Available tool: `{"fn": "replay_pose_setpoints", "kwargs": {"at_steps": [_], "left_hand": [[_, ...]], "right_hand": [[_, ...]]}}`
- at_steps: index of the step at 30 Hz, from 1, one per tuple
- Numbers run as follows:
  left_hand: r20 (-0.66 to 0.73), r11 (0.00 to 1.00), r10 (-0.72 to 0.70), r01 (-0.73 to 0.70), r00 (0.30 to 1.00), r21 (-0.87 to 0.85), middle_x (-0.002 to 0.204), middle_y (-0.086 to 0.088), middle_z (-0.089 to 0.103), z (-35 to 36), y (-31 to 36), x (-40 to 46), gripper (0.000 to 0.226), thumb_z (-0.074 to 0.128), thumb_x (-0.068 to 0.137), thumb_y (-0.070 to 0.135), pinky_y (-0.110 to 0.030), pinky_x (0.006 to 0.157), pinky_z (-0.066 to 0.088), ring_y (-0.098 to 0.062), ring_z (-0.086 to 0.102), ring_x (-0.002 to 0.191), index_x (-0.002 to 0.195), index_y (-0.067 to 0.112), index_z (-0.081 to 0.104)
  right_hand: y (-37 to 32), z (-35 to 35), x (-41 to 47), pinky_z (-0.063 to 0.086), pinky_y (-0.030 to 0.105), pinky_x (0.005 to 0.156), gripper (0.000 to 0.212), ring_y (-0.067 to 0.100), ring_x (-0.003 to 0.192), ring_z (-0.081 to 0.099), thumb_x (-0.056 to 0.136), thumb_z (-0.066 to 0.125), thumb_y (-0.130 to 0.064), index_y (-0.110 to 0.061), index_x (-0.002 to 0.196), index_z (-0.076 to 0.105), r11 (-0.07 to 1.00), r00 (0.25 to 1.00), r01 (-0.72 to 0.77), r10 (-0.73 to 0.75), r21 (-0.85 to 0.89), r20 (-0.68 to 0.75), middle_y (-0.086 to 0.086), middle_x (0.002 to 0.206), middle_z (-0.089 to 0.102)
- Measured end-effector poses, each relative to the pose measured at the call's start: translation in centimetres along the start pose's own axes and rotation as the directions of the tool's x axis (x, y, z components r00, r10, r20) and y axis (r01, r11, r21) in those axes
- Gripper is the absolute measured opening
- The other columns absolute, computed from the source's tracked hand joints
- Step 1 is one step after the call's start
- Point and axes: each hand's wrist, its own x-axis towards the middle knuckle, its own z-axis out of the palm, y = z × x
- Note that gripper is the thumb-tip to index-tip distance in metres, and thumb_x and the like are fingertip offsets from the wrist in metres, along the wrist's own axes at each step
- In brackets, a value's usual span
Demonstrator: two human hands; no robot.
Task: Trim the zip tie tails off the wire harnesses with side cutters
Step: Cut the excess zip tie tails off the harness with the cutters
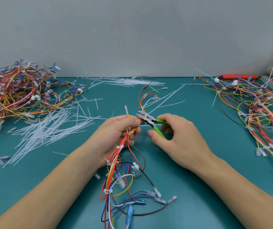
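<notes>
Head view looks down on a teal bench mat (198,187) where the left hand (116,134) grips a multicoloured wire harness of red, orange, yellow, white and blue leads (116,169), fingers curled round the bundle just above one white zip tie (120,147). That harness is the landmark: its long axis runs from the near edge of the mat, between the forearms, up through the fist and on away from the person, ending in loose red and yellow leads beyond the hand.

Just right of the harness, the right hand (178,139) holds green-handled steel side cutters (150,121), thumb and fingers wrapped on the handles. The cutters lie slanted, handles toward the right hand, tips pointing left and away at the harness just above the left fist; the blades stand a little apart at the tips.

Left of the harness lies a loose scatter of cut white zip tie tails (49,129), and beyond that a heaped pile of tangled harnesses (16,90). Well to the right of the harness sprawls another pile of harnesses with long untrimmed tails (256,109). Behind that pile, against the grey wall, rests an orange-red tool (239,77), too small to tell what it is.
</notes>
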Motion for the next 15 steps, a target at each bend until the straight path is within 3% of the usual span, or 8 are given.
{"fn": "replay_pose_setpoints", "kwargs": {"at_steps": [6,11,13,15], "left_hand": [[-0.016,1.000,0.001,-0.001,1.000,-0.001,0.070,-0.004,0.062,0.10,0.07,-0.03,0.013,0.066,0.093,0.013,-0.019,0.045,0.041,-0.011,0.048,0.051,0.087,0.013,0.078],[-0.020,1.000,0.000,0.000,1.000,-0.006,0.069,-0.005,0.061,0.20,0.06,-0.09,0.014,0.065,0.092,0.013,-0.019,0.045,0.040,-0.011,0.048,0.050,0.085,0.013,0.078],[-0.018,1.000,-0.001,0.000,1.000,-0.009,0.069,-0.005,0.061,0.17,0.04,-0.07,0.011,0.066,0.092,0.013,-0.019,0.045,0.040,-0.011,0.048,0.050,0.088,0.011,0.076],[-0.020,1.000,-0.002,0.002,1.000,-0.015,0.069,-0.005,0.061,0.12,0.08,-0.06,0.009,0.067,0.090,0.014,-0.019,0.045,0.040,-0.010,0.048,0.049,0.093,0.009,0.075]], "right_hand": [[-0.28,-0.14,-0.01,0.050,0.046,0.094,0.046,0.009,0.095,0.058,0.084,0.054,-0.067,-0.036,0.117,0.061,1.000,1.000,-0.010,0.010,0.004,0.023,-0.017,0.094,0.060],[-0.12,-0.07,0.01,0.050,0.045,0.094,0.039,0.010,0.095,0.058,0.089,0.062,-0.061,-0.035,0.117,0.062,1.000,1.000,-0.006,0.006,0.009,0.018,-0.016,0.094,0.061],[0.03,-0.01,0.00,0.051,0.043,0.088,0.030,0.009,0.087,0.058,0.091,0.065,-0.057,-0.035,0.111,0.064,1.000,1.000,-0.003,0.002,0.021,0.019,-0.015,0.086,0.061],[0.12,-0.07,0.06,0.052,0.039,0.071,0.025,0.011,0.071,0.055,0.092,0.067,-0.057,-0.033,0.097,0.064,0.999,0.999,-0.012,0.010,0.040,0.042,-0.013,0.072,0.058]]}}
